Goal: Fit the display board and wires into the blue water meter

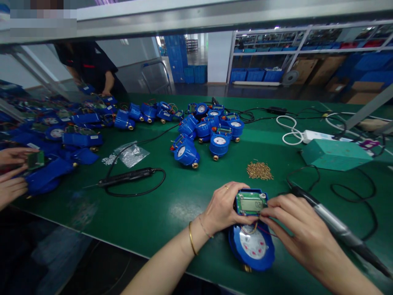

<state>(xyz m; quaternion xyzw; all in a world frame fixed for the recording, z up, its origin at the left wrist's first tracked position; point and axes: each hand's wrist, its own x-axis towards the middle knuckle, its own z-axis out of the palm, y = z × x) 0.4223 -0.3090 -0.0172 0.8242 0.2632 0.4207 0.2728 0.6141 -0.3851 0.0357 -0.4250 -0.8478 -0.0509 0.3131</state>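
A blue water meter (268, 250) with a round white dial and a brass fitting lies on the table in front of me. Its upper housing holds a green circuit board (251, 196) with a lit display. My left hand (223, 205) is closed around the left side of that housing, thumb below the display and fingers along the top. At the board's lower right corner, the fingertips of my right hand (290, 217) are pinched together; whatever is between them is hidden. Thin wires (254, 228) run between board and dial. A pile of small brass-coloured screws (259, 170) lies beyond my hands.
An electric screwdriver (334, 221) lies right of my right hand, near a green box (336, 154). Another screwdriver (127, 177) and a plastic bag (131, 154) lie left. Several meters (219, 141) stand behind. A co-worker's hands (14, 176) hold a board at far left; another person (89, 67) stands beyond.
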